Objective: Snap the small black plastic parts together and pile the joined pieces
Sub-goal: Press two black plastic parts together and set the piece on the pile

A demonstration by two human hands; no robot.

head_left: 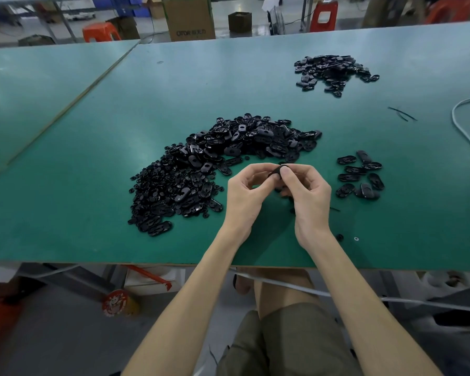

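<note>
Over the near side of the worktop [92, 213]: mid-snap, loads still to go

Left hand [244, 196] and right hand [307, 196] both pinch one black part [276, 170] between fingertips and thumbs, held just above the green surface. It's mostly hidden, but its long axis looks to run across, hand to hand, tilted up slightly to the right; can't tell which face is up. Just right sits a small cluster [360, 176], probably joined ones. Behind the hands the big heap [215, 164] of loose bits looks barely dented. Farther back right, a far pile [334, 70], maybe finished too.
</note>
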